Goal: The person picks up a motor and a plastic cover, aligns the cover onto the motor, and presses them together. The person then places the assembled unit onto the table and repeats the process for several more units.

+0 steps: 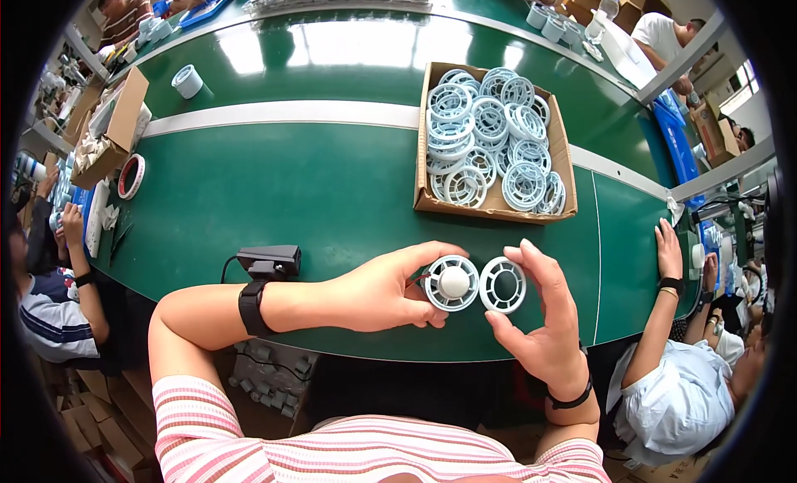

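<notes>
My left hand (390, 288) is closed around a round light-blue housing (452, 284) that has a white dome in its middle and spokes around it. A short reddish wire shows beside its left rim. In my right hand (544, 308), a light-blue spoked ring (503, 285) is pinched between thumb and fingers, its open centre showing the green table. The two parts are side by side just above the table's near edge, with a narrow gap between them. Beyond my hands stands an open cardboard box (422, 171) filled with many similar light-blue rings (490, 122).
A black device (270, 260) with a cable sits at the near edge, left. Further left are a tape roll (131, 176) and a cardboard box (124, 122). A pale blue cup-shaped part (188, 82) stands at the back. A co-worker's hand (669, 249) rests on the table at right.
</notes>
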A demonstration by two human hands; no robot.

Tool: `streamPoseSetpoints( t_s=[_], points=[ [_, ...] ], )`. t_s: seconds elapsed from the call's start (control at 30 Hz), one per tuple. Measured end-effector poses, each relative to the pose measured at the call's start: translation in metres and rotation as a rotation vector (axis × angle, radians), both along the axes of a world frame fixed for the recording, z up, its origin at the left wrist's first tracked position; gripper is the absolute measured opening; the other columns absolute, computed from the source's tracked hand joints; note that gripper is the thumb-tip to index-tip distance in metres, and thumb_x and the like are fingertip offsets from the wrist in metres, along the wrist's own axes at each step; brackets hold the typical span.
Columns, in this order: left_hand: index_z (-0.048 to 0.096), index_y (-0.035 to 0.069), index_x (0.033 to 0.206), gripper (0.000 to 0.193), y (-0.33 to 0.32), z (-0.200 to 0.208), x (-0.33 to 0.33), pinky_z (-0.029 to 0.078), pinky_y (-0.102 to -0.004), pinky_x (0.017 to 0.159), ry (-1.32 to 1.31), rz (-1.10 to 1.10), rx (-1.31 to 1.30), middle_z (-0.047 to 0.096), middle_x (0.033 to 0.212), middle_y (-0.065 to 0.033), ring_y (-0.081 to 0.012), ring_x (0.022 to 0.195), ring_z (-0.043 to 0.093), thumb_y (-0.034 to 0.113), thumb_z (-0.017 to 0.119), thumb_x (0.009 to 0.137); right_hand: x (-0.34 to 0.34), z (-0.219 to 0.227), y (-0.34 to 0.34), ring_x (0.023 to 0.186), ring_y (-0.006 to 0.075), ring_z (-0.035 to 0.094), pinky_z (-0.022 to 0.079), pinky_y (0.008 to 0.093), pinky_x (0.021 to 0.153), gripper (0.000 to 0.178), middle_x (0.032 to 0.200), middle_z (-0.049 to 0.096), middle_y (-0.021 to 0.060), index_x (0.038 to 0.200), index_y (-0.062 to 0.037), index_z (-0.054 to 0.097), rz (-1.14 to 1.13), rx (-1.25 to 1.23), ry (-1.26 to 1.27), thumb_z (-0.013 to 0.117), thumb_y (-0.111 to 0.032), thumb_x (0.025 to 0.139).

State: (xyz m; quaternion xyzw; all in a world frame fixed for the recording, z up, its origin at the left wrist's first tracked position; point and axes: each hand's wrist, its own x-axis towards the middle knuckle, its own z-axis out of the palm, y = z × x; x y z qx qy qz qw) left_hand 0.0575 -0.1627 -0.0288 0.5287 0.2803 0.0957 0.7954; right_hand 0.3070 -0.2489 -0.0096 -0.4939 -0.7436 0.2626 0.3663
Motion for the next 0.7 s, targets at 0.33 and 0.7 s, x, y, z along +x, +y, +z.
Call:
streamPoseSetpoints(
  t_s=[0.33,0.7],
  points=[
    [0.033,0.010,0.158,0.076,0.006,-0.008,0.001,0.057,-0.0333,0.100,-0.018,0.011,-0.023,0.056,0.139,-0.0079,-0.0172,0.120,0.064,-0.012,0.064,0.092,-0.032,-0.010,0.022,0.130,0.0292,0.058,0.045,0.0411,0.111,0.095,0.140,0.058,0.0200,0.159,-0.0011,0.029,0.111,0.074,0.058,0.079,0.002,0.078],
    [0.037,0.008,0.156,0.074,0.005,-0.007,0.001,0.056,-0.0323,0.103,-0.042,-0.033,0.058,0.055,0.140,-0.0060,-0.0151,0.124,0.059,-0.013,0.065,0.091,-0.031,-0.009,0.017,0.133,0.0273,0.057,0.041,0.0411,0.115,0.090,0.141,0.059,0.0178,0.157,0.0000,0.031,0.175,-0.050,0.090,0.077,0.003,0.079]
  ],
)
